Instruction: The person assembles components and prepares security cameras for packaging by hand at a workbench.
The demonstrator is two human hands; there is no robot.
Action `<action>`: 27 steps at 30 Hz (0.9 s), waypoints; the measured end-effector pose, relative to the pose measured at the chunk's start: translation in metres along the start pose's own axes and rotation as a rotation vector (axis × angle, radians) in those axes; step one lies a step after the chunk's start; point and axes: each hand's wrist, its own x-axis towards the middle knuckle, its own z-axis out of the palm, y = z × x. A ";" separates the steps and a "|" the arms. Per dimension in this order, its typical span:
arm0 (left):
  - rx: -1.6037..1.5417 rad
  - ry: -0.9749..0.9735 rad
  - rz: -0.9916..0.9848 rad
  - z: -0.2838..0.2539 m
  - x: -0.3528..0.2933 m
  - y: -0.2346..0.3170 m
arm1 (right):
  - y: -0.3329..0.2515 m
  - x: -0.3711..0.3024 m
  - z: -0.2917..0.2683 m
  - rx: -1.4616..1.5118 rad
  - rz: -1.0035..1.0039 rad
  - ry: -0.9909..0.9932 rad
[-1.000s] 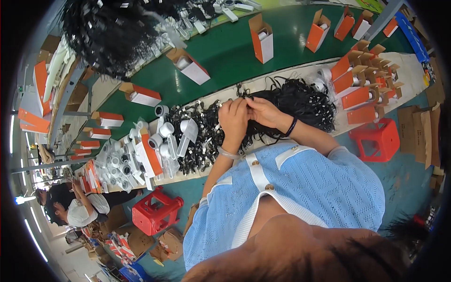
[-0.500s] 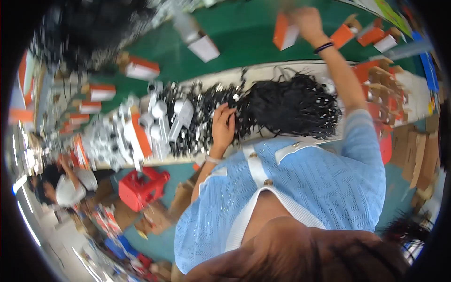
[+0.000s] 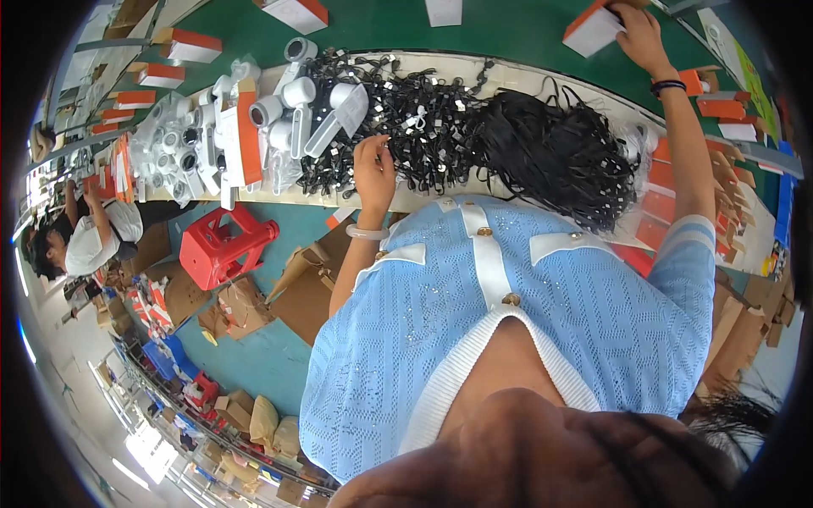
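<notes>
At the far right, my right hand [image 3: 641, 38] has its fingers around the end of a small orange and white box [image 3: 593, 32] over the green surface. Part of that hand's grip is cut off by the picture's top edge. My left hand [image 3: 374, 176] hovers low over the near-left part of a heap of black cables with small light connectors [image 3: 423, 127]. Its fingers are loosely bent and apart, and nothing shows in them. Right of the cables lies a pile of flat black straps [image 3: 550, 157].
White and grey handheld devices [image 3: 298, 93] and an upright orange and white carton [image 3: 241, 140] crowd the bench's left. More small boxes [image 3: 190, 44] stand along the green belt-like surface [image 3: 373, 25]. A red stool [image 3: 222, 245] stands on the floor. Another person [image 3: 110, 224] works far left.
The view has shifted, so the bench sits higher in the picture. My right hand has gone farther right along with the box. My left hand has shifted left over the cables.
</notes>
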 end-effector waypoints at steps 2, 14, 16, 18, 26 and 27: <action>0.060 0.010 -0.020 -0.004 -0.014 -0.004 | -0.062 0.033 -0.006 -0.033 -0.067 -0.062; 0.251 -0.380 0.706 0.135 0.053 0.054 | -0.105 -0.104 -0.019 0.204 0.130 0.186; 0.256 -0.404 0.733 0.137 0.057 0.062 | -0.132 -0.134 -0.021 0.330 0.140 0.191; 0.244 -0.435 0.783 0.144 0.060 0.064 | -0.153 -0.161 -0.022 0.478 0.215 0.134; 0.135 -0.542 0.632 0.140 0.077 0.082 | -0.194 -0.212 -0.026 0.576 0.378 0.114; 0.135 -0.505 0.605 0.135 0.078 0.088 | -0.196 -0.209 -0.028 0.585 0.372 0.126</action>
